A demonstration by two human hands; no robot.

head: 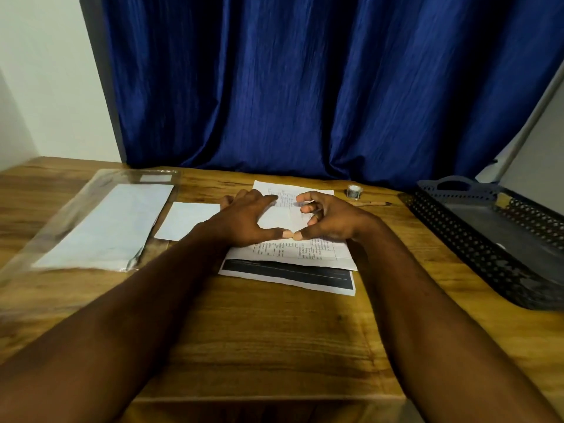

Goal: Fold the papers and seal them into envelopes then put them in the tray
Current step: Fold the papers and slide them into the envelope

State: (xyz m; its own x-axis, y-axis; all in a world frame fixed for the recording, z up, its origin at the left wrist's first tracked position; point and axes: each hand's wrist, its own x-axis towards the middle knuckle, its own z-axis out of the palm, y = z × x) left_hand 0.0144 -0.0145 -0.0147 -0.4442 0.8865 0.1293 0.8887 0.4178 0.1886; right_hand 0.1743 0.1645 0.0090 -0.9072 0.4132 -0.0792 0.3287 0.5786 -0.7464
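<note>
Now the two thumbs touch tip to tip on the top paper. The left hand has its fingers spread out straight, and they press flat on the sheet. The right hand has its fingers bent like a claw, tips down by the sheet; I cannot tell if they pinch it or only touch it. The top paper has small print and boxes. It lies on a second paper with a dark band, in the middle of the wooden table. Just left lies a small white sheet, and beside that a clear bag with long white envelopes inside. Far right sits the dark tray with little holes. A roll of tape and a pen lie between the papers and the tray.
</note>
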